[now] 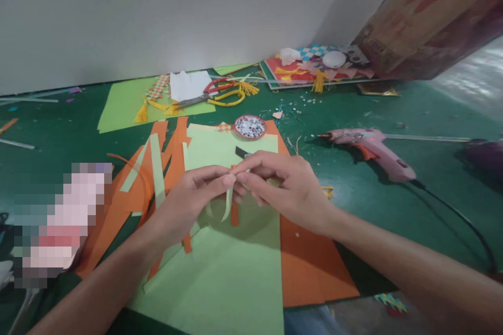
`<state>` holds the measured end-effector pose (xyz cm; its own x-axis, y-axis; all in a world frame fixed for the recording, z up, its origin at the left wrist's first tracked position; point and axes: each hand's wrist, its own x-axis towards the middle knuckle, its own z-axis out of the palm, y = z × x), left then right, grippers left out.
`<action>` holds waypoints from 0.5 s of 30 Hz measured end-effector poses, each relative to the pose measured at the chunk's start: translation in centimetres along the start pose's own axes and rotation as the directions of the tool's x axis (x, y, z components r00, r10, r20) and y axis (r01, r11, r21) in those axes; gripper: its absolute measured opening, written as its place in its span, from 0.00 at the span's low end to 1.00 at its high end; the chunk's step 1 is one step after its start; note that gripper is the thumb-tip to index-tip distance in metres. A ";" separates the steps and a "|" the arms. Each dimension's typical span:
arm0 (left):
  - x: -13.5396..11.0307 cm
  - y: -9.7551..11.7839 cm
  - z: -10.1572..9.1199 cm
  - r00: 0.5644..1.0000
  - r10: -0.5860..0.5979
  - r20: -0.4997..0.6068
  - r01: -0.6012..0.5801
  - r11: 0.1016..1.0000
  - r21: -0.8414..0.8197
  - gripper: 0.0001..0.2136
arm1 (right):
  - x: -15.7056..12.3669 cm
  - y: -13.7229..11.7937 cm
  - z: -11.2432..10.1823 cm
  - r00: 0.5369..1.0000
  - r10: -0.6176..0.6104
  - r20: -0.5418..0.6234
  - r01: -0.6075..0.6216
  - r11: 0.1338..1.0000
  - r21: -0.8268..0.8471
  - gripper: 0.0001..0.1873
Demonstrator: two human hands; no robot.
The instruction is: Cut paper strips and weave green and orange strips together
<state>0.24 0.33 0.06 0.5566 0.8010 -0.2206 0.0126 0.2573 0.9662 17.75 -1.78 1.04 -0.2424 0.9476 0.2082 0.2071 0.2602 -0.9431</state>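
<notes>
My left hand (190, 193) and my right hand (293, 183) meet fingertip to fingertip above a light green paper sheet (236, 272). Both pinch a narrow light green paper strip (228, 207), which hangs in a curved loop below the fingers. Just behind my right fingers a dark flat tip (240, 152) sticks out; whether that hand touches it I cannot tell. Under the hands shows part of an orange paper strip (234, 216). More orange strips (173, 167) and pale green strips (157, 170) lie left of my left hand. An orange sheet (314, 272) sits partly beneath the green one.
A pink glue gun (373, 149), its small light red, lies at right with a black cord (459, 214). Beyond the hands are a round dish (250, 127), scissors (226, 95) and yellow tassels (248, 88). A pixelated object (70, 214) is at left. A wall (157, 15) stands behind.
</notes>
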 end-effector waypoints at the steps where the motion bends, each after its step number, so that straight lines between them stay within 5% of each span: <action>1: 0.0 0.0 0.0 1.000 0.000 0.000 0.000 1.000 -0.005 0.10 | 0.0 0.0 0.0 1.000 -0.008 -0.001 0.008 1.000 -0.007 0.07; 8: 0.0 0.2 0.1 1.000 -0.016 -0.012 0.015 0.998 -0.057 0.09 | -0.3 0.4 0.0 0.988 -0.144 -0.055 0.129 0.968 -0.217 0.11; 15: 0.0 0.4 0.1 0.999 -0.037 -0.023 0.032 0.982 -0.184 0.10 | -0.6 1.3 0.2 0.859 -0.512 0.020 0.455 0.743 -0.491 0.18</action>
<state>0.34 0.41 0.45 0.5366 0.8030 -0.2593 -0.1226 0.3782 0.9176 17.96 -2.06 -0.32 -0.3330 0.6768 0.6566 0.5093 0.7151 -0.4788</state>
